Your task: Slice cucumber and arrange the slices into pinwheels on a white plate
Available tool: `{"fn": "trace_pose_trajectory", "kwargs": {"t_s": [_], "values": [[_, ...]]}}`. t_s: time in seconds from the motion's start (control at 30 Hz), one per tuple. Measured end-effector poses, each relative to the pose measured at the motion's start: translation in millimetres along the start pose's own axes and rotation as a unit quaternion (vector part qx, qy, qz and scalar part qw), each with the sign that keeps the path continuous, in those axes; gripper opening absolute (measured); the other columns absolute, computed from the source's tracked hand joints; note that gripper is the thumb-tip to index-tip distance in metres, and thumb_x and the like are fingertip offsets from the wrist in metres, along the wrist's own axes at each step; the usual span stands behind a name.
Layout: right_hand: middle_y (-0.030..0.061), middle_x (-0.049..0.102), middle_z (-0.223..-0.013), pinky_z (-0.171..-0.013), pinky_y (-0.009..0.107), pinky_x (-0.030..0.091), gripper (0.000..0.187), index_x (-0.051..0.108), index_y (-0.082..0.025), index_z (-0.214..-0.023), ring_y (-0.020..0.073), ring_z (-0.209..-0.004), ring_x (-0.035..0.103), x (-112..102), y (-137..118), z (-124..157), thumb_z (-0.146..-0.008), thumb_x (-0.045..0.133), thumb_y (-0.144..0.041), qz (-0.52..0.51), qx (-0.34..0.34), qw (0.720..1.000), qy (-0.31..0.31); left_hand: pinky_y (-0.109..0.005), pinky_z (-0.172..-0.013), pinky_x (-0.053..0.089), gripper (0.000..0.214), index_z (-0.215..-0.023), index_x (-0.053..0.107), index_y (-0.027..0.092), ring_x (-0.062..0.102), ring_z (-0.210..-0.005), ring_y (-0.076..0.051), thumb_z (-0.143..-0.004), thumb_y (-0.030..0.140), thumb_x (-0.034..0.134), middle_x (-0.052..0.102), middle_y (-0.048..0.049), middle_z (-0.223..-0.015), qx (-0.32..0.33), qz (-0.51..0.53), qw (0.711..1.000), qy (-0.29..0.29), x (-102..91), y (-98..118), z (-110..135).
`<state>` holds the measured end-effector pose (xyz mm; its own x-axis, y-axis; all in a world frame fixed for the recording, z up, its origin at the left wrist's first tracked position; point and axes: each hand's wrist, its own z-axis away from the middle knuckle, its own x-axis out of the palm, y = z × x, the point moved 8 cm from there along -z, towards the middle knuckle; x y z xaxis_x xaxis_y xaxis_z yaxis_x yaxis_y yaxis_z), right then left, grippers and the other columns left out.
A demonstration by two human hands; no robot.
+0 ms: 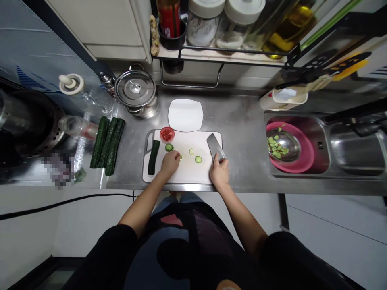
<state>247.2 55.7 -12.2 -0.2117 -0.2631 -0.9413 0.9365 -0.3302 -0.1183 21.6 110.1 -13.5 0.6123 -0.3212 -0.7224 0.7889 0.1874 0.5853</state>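
Note:
A white cutting board (pixel 187 169) lies on the steel counter. My left hand (pixel 169 162) rests on it with fingers curled, pinching a small cucumber piece (pixel 180 158). My right hand (pixel 219 172) grips the handle of a cleaver (pixel 214 146), whose blade lies angled over the board's right side. On the board are a cucumber length (pixel 153 156) at the left edge, a tomato slice (pixel 167 134) at the top left, and loose cucumber slices (pixel 198 159).
Three whole cucumbers (pixel 108 143) lie left of the board. A white plate (pixel 185 114) sits behind it, a lidded steel pot (pixel 136 92) further left. The sink at right holds a pink basin (pixel 304 155) with a steel bowl of greens. A stove lies at far left.

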Motion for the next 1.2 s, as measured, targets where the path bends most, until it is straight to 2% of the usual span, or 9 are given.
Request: {"fn": "trace_pose_trajectory", "kwargs": {"t_s": [0.17, 0.27, 0.4, 0.6, 0.77, 0.93, 1.03, 1.1, 1.2], "values": [[0.0179, 0.048, -0.109, -0.073, 0.037, 0.041, 0.046, 0.045, -0.015, -0.135, 0.0272, -0.093, 0.050, -8, -1, 1, -0.091, 0.035, -0.022, 0.010, -0.003, 1.000, 0.022, -0.026, -0.075, 0.046, 0.007, -0.078, 0.066, 0.019, 0.061, -0.076, -0.015, -0.076, 0.019, 0.059, 0.068, -0.0014, -0.079, -0.016, 0.083, 0.996, 0.024, -7.2, -10, 4], [0.0176, 0.050, -0.111, -0.075, 0.038, 0.040, 0.039, 0.055, -0.017, -0.124, 0.0295, -0.100, 0.045, -20, -16, -3, -0.089, 0.043, -0.025, 0.012, -0.035, 0.999, 0.034, -0.024, -0.072, 0.047, 0.009, -0.079, 0.068, 0.019, 0.061, -0.073, -0.014, -0.074, 0.022, 0.061, 0.069, 0.0005, -0.077, -0.040, 0.140, 0.988, 0.046, -19.7, -20, 3], [0.0153, 0.054, -0.111, -0.078, 0.036, 0.038, 0.027, 0.062, -0.016, -0.108, 0.0288, -0.104, 0.042, -19, -48, -16, -0.086, 0.050, -0.025, -0.005, -0.116, 0.993, -0.028, -0.024, -0.070, 0.046, 0.013, -0.080, 0.069, 0.018, 0.061, -0.073, -0.014, -0.073, 0.021, 0.058, 0.070, 0.0006, -0.079, -0.053, 0.170, 0.981, 0.078, -42.1, -29, -10], [0.0114, 0.057, -0.108, -0.078, 0.034, 0.037, 0.020, 0.064, -0.018, -0.098, 0.0270, -0.105, 0.043, -11, -66, -32, -0.081, 0.055, -0.024, -0.008, -0.120, 0.986, -0.112, -0.027, -0.075, 0.046, 0.014, -0.078, 0.070, 0.017, 0.062, -0.078, -0.017, -0.073, 0.017, 0.057, 0.070, -0.0037, -0.080, -0.047, 0.047, 0.995, 0.068, -56.6, -22, -33], [0.0115, 0.058, -0.108, -0.076, 0.033, 0.039, 0.018, 0.064, -0.019, -0.094, 0.0267, -0.105, 0.045, -7, -65, -34, -0.080, 0.056, -0.027, -0.004, -0.115, 0.985, -0.128, -0.031, -0.078, 0.046, 0.020, -0.089, 0.069, 0.014, 0.062, -0.088, -0.022, -0.079, 0.016, 0.052, 0.068, -0.0131, -0.097, -0.071, -0.087, 0.991, 0.070, -58.0, -12, -30], [0.0043, 0.063, -0.081, -0.070, 0.027, 0.039, 0.017, 0.061, -0.020, -0.093, 0.0193, -0.087, 0.053, 4, -72, -44, -0.077, 0.057, -0.023, -0.083, -0.112, 0.979, -0.148, -0.032, -0.078, 0.045, 0.024, -0.099, 0.065, 0.014, 0.063, -0.091, -0.024, -0.083, 0.018, 0.047, 0.068, -0.0143, -0.099, -0.094, -0.127, 0.986, 0.046, -53.7, -6, -22], [0.0014, 0.063, -0.079, -0.069, 0.025, 0.039, 0.026, 0.059, -0.021, -0.102, 0.0165, -0.081, 0.054, 1, -82, -54, -0.076, 0.057, -0.024, -0.144, -0.109, 0.975, -0.128, -0.031, -0.080, 0.045, 0.026, -0.103, 0.064, 0.014, 0.062, -0.095, -0.024, -0.085, 0.017, 0.045, 0.067, -0.0139, -0.104, -0.100, -0.141, 0.984, 0.042, -53.5, -4, -18], [0.0028, 0.064, -0.082, -0.070, 0.026, 0.040, 0.026, 0.061, -0.021, -0.101, 0.0181, -0.086, 0.054, -2, -90, -58, -0.075, 0.056, -0.024, -0.134, -0.107, 0.977, -0.127, -0.031, -0.081, 0.045, 0.026, -0.104, 0.063, 0.014, 0.062, -0.096, -0.024, -0.085, 0.017, 0.045, 0.066, -0.0138, -0.105, -0.106, -0.144, 0.983, 0.039, -53.7, -3, -18], [0.0068, 0.064, -0.088, -0.070, 0.028, 0.040, 0.014, 0.065, -0.022, -0.086, 0.0240, -0.101, 0.050, -5, -101, -59, -0.075, 0.055, -0.024, -0.083, -0.114, 0.979, -0.149, -0.030, -0.081, 0.046, 0.027, -0.106, 0.062, 0.012, 0.062, -0.096, -0.024, -0.084, 0.017, 0.047, 0.065, -0.0149, -0.105, -0.118, -0.144, 0.982, 0.035, -53.3, -3, -18]]}}
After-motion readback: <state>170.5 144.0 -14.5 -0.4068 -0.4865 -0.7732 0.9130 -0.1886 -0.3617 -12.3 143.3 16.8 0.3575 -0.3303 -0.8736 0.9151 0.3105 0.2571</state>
